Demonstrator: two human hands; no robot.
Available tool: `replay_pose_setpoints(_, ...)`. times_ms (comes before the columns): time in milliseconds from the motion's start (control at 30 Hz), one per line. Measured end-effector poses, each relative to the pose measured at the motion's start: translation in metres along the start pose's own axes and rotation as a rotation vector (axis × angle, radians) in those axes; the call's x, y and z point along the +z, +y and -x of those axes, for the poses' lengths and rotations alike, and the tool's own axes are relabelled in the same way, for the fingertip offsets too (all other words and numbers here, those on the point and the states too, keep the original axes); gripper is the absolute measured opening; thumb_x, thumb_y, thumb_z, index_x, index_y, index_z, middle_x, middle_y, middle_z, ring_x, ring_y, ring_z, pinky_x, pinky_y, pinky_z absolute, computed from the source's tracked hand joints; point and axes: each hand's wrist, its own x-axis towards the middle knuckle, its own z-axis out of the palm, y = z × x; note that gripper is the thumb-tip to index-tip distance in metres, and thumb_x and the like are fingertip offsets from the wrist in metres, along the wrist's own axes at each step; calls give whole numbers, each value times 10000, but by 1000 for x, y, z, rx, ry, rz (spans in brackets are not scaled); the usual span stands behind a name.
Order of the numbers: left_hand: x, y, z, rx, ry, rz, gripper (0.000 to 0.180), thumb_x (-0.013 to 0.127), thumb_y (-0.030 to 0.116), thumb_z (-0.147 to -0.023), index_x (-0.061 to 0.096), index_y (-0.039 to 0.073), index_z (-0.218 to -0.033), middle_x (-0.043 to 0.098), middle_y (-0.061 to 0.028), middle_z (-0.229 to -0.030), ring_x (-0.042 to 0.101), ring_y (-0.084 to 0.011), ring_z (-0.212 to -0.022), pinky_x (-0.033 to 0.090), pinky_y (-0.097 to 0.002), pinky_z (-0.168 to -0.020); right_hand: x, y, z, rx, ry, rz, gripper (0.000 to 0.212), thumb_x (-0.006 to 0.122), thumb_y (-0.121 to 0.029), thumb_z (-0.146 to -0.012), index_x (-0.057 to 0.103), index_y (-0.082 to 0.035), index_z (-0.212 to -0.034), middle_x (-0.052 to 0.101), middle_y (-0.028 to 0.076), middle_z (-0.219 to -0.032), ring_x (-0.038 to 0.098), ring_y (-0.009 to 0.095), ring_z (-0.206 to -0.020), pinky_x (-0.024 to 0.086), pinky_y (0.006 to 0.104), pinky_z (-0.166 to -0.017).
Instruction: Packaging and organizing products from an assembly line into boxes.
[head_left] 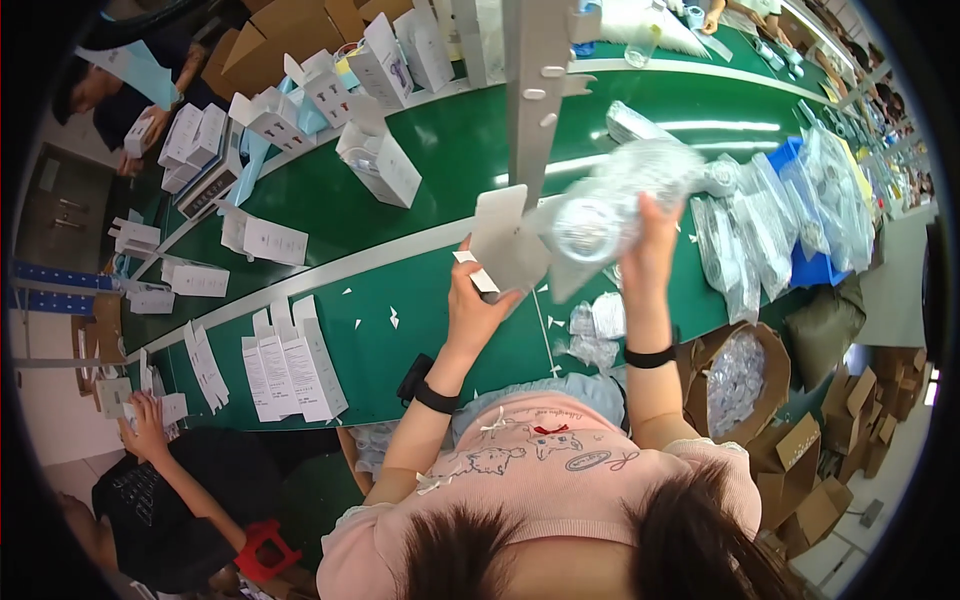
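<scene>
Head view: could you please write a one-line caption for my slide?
Left hand grips a grey cardboard insert; right hand lifts a clear plastic-wrapped item above green table.

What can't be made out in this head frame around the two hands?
- Clear plastic bag in the right hand: motion-blurred, contents unreadable.
- Grey card insert held by the left hand: its upper edge merges with the vertical rail in front.
- Brown carton of clear bags: partly hidden behind the right forearm.
- Far end of the green belt: things too small, bent by fisheye.
</scene>
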Motion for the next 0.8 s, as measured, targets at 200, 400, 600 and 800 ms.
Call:
replay_pose_setpoints(200,-1,8,19,-174,107,-145,672,781,77,-550,270,61,-987,373,-256,-1198,500,-362,-976,437,-403,-781,25,60,58,-596,-250,848,685,701,-121,-643,320,-93,-1211,387,133,-1152,373,298,-1083,305,413,-925)
replay_pose_setpoints(400,-2,-8,44,-44,228,-143,666,788,99,-562,264,68,-973,386,-252,-1175,507,-306,-961,437,-383,-786,14,57,94,-740,-744,1330,454,673,-156,-640,519,-121,-1067,402,134,-1181,337,369,-1131,267,463,-947)
replay_pose_setpoints(600,-12,-18,72,5,263,-93,691,800,150,-566,261,68,-990,331,-248,-1220,453,-291,-1045,406,-375,-838,-98,34,31,-672,-435,1636,490,687,-207,-616,520,-109,-1066,467,138,-1090,386,354,-1068,360,447,-864)
replay_pose_setpoints(800,-21,-26,75,66,130,-9,778,799,192,-566,258,63,-1109,276,-227,-1269,408,-292,-1098,379,-372,-877,-199,34,20,-8,-133,2118,492,692,-200,-648,486,-79,-1077,456,165,-1080,437,332,-999,439,410,-727)
